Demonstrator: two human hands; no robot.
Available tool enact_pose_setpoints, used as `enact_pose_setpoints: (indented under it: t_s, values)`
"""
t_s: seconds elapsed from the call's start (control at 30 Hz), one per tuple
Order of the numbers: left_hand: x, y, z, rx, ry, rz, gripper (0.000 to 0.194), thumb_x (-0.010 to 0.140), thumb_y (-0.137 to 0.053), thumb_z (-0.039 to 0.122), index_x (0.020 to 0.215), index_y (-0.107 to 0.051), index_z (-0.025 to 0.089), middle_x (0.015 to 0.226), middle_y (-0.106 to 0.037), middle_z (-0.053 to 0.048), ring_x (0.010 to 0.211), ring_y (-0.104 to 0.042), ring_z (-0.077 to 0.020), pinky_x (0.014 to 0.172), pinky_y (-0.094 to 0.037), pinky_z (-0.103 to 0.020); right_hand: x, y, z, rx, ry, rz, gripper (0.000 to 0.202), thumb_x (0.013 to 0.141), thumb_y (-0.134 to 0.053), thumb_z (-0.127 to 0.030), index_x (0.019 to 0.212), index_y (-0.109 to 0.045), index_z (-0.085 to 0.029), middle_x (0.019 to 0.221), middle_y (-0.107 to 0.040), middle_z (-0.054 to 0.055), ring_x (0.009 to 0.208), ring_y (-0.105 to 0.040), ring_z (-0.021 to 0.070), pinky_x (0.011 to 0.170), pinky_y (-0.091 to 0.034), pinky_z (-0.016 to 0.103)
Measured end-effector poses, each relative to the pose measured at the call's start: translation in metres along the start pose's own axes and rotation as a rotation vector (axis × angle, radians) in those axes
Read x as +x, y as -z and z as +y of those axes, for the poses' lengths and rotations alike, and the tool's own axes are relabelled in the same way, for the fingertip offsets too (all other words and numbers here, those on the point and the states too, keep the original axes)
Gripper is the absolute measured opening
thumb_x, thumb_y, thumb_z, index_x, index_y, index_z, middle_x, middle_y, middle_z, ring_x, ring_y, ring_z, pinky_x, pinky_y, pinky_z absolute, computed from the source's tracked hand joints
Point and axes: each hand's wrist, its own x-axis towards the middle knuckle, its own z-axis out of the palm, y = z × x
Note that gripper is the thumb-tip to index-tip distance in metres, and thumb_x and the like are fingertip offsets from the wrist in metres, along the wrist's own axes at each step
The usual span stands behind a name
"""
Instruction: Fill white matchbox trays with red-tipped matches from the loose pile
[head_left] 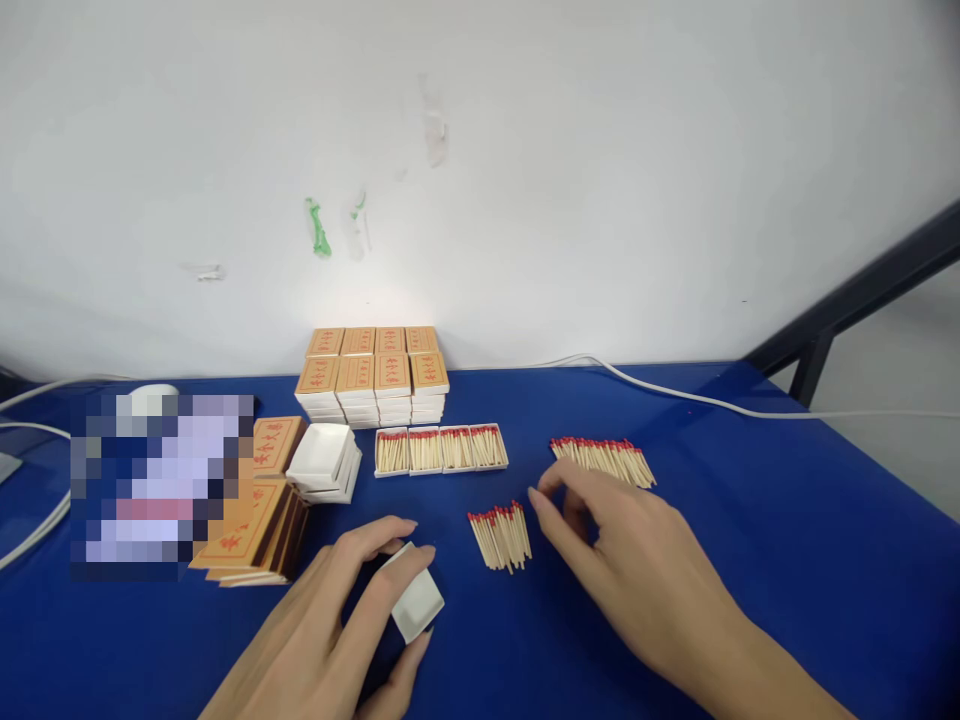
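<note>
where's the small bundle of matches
In the head view it lies on the blue table, centre front, between the left hand's empty white tray and the right hand: small bundle.

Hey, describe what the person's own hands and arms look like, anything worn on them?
Both are bare: the left hand and right hand show no gloves, rings, watch or bracelet. No sleeve reaches the visible forearms. Fingers are slender, with fairly long, unpainted-looking nails.
</note>
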Motion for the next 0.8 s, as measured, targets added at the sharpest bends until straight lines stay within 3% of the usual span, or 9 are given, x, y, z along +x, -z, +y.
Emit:
enact_pose_setpoints:
  t_s: [0.17,0.3,0.53,0.8]
  values:
    - [0.0,-0.001,0.0,0.009,-0.012,-0.002,0.046,0.108,-0.063,0.034,0.153,-0.058,0.023,0.152,-0.063,-0.015,0.125,-0.078,-0.0232,0.102,-0.069,-0.034,0.01,-0.002,0.015,-0.18,-0.05,0.285,0.024,0.106,-0.06,-0.045,0.093,-0.069,-0.027,0.076,-0.067,0.001,0.071,-0.065,0.0218,0.054,-0.036,0.029]
    - [0.002,-0.003,0.0,0.021,-0.016,0.006,0.046,0.109,-0.062,0.035,0.153,-0.058,0.024,0.152,-0.064,-0.014,0.128,-0.076,-0.0233,0.105,-0.068,-0.035,0.015,-0.009,0.023,-0.283,0.008,0.384,0.023,0.105,-0.06,-0.042,0.095,-0.07,-0.025,0.082,-0.069,0.003,0.081,-0.067,0.0247,0.051,-0.032,0.028]
    - [0.002,-0.001,0.001,0.002,-0.005,0.001,0.044,0.108,-0.061,0.031,0.151,-0.059,0.024,0.151,-0.064,-0.014,0.122,-0.078,-0.0221,0.1,-0.069,-0.033,0.014,-0.011,0.025,-0.271,0.04,0.395,0.023,0.105,-0.061,-0.04,0.092,-0.072,-0.025,0.084,-0.068,0.003,0.083,-0.066,0.0237,0.05,-0.036,0.028]
    - [0.003,-0.003,-0.001,0.015,-0.015,0.003,0.046,0.108,-0.062,0.034,0.153,-0.059,0.024,0.152,-0.065,-0.014,0.127,-0.077,-0.0241,0.103,-0.069,-0.037,0.015,-0.009,0.027,-0.255,0.011,0.365,0.02,0.103,-0.065,-0.04,0.092,-0.074,-0.026,0.085,-0.069,0.002,0.087,-0.066,0.0248,0.052,-0.037,0.029]
